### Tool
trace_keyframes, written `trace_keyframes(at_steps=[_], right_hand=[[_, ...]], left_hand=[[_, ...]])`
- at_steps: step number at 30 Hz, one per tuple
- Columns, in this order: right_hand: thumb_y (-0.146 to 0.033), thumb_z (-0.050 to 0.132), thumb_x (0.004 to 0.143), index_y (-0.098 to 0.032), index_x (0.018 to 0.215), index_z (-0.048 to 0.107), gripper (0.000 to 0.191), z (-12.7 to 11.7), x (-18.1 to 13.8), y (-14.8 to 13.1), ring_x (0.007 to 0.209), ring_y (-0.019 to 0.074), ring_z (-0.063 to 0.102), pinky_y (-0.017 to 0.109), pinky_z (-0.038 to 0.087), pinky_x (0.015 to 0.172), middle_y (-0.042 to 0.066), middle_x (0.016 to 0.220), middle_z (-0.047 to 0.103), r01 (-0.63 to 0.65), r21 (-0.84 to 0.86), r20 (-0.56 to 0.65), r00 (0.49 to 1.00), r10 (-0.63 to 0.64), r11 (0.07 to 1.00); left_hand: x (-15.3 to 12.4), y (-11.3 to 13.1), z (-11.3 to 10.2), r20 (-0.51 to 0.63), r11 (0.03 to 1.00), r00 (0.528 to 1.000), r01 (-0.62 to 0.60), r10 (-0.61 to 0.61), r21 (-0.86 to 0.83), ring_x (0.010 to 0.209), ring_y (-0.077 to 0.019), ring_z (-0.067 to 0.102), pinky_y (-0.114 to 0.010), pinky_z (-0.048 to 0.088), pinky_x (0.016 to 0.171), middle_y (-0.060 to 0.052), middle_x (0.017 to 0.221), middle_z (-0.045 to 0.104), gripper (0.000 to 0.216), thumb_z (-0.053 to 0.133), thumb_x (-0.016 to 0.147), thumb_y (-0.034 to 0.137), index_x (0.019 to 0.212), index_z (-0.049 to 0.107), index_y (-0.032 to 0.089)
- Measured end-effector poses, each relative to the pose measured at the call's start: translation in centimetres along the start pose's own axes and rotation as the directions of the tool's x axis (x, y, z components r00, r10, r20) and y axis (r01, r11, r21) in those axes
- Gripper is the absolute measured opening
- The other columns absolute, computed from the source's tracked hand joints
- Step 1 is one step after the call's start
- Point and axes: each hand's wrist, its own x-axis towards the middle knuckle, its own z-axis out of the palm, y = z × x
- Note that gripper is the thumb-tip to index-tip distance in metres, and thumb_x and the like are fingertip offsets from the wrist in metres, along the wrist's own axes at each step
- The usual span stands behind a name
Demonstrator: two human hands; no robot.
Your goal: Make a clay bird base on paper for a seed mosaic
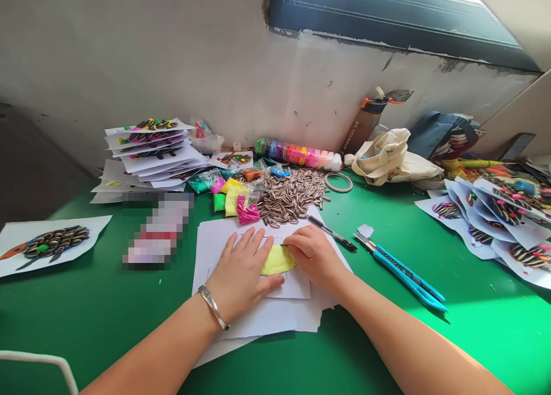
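Observation:
A flat oval of yellow modelling clay (278, 261) lies on a white paper sheet (297, 290) with faint drawn lines, on top of other sheets. My left hand (243, 271) rests open over the paper, its fingers spread and overlapping the clay's left side. At the clay's upper right edge, my right hand (314, 254) is closed in a pinch. A small dark tip, which looks like a sunflower seed (283, 245), pokes out from those fingertips. Just beyond the paper is a heap of striped sunflower seeds (290, 194).
Bagged coloured clay (235, 197) sits left of the seeds. A black pen (331, 233) and blue utility knife (402, 274) lie to the right, near a tape roll (338, 182). Stacks of seed-covered pictures stand left (150, 159) and right (495, 217). A bottle (365, 122) leans against the wall.

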Motion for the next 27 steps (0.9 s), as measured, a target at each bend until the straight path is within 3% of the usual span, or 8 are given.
trace_keyframes(at_steps=[3, 6, 13, 18, 21, 24, 27], right_hand=[[-0.008, 0.051, 0.087, -0.021, 0.09, 0.069, 0.022, -0.4, -0.2, -0.1, 0.081, 0.0177, 0.056, 0.031, 0.045, 0.074, 0.005, 0.085, 0.066, -0.009, 0.052, -0.07, 0.997, 0.013, 0.999], [-0.01, 0.049, 0.09, -0.022, 0.094, 0.067, 0.022, -0.9, -0.6, -0.8, 0.081, 0.0175, 0.055, 0.031, 0.046, 0.073, 0.005, 0.084, 0.065, 0.037, 0.088, -0.117, 0.993, -0.027, 0.995], [-0.006, 0.046, 0.089, -0.022, 0.094, 0.065, 0.025, -0.9, -1.6, -2.6, 0.08, 0.0174, 0.051, 0.033, 0.044, 0.076, 0.004, 0.084, 0.063, 0.171, 0.078, 0.083, 0.981, -0.178, 0.982], [-0.008, 0.045, 0.089, -0.022, 0.093, 0.065, 0.025, -1.0, -1.5, -2.7, 0.08, 0.0181, 0.051, 0.034, 0.043, 0.075, 0.005, 0.083, 0.063, 0.178, 0.068, 0.108, 0.977, -0.185, 0.982], [-0.009, 0.045, 0.089, -0.022, 0.093, 0.065, 0.024, -1.5, -1.1, -1.8, 0.08, 0.0181, 0.054, 0.034, 0.044, 0.076, 0.005, 0.085, 0.065, 0.136, 0.065, 0.021, 0.99, -0.137, 0.989], [-0.012, 0.048, 0.089, -0.022, 0.092, 0.066, 0.02, -1.9, -0.6, -0.2, 0.082, 0.0193, 0.057, 0.034, 0.045, 0.075, 0.005, 0.085, 0.067, 0.0, 0.032, -0.107, 0.994, 0.004, 0.999], [-0.016, 0.051, 0.089, -0.023, 0.091, 0.067, 0.017, -2.1, -0.4, 1.3, 0.083, 0.0206, 0.059, 0.034, 0.046, 0.074, 0.005, 0.085, 0.068, -0.139, 0.022, -0.13, 0.982, 0.141, 0.99]], left_hand=[[0.0, -0.7, -0.1, 0.029, 0.999, 0.999, -0.023, 0.024, -0.026, 0.143, -0.0318, 0.026, -0.058, 0.021, 0.114, -0.01, 0.153, 0.037, 0.06, 0.029, 0.097, 0.055, 0.145, 0.039, 0.021], [0.1, -1.4, -0.1, 0.01, 0.998, 0.999, -0.05, 0.051, -0.046, 0.141, -0.0297, 0.029, -0.056, 0.024, 0.114, -0.009, 0.151, 0.039, 0.052, 0.025, 0.1, 0.045, 0.144, 0.04, 0.022], [0.0, -1.6, -0.1, -0.004, 0.996, 0.997, -0.082, 0.082, -0.044, 0.141, -0.0319, 0.03, -0.057, 0.025, 0.113, -0.01, 0.15, 0.041, 0.049, 0.031, 0.099, 0.043, 0.142, 0.045, 0.023], [0.1, -1.6, -0.1, -0.021, 0.995, 0.996, -0.091, 0.09, -0.036, 0.14, -0.0317, 0.031, -0.056, 0.025, 0.113, -0.01, 0.149, 0.043, 0.049, 0.036, 0.097, 0.045, 0.14, 0.046, 0.024], [0.1, -1.7, -0.2, 0.002, 0.996, 0.996, -0.084, 0.084, -0.034, 0.14, -0.0304, 0.031, -0.055, 0.025, 0.113, -0.009, 0.149, 0.042, 0.048, 0.032, 0.098, 0.043, 0.141, 0.045, 0.024], [0.1, -1.8, -0.1, 0.001, 0.996, 0.997, -0.077, 0.077, -0.046, 0.14, -0.0298, 0.031, -0.056, 0.025, 0.113, -0.009, 0.15, 0.041, 0.048, 0.027, 0.1, 0.039, 0.142, 0.043, 0.024], [0.2, -1.9, 0.0, -0.032, 0.995, 0.997, -0.079, 0.077, -0.064, 0.14, -0.0308, 0.033, -0.057, 0.027, 0.112, -0.009, 0.149, 0.043, 0.047, 0.029, 0.099, 0.04, 0.141, 0.046, 0.024]])
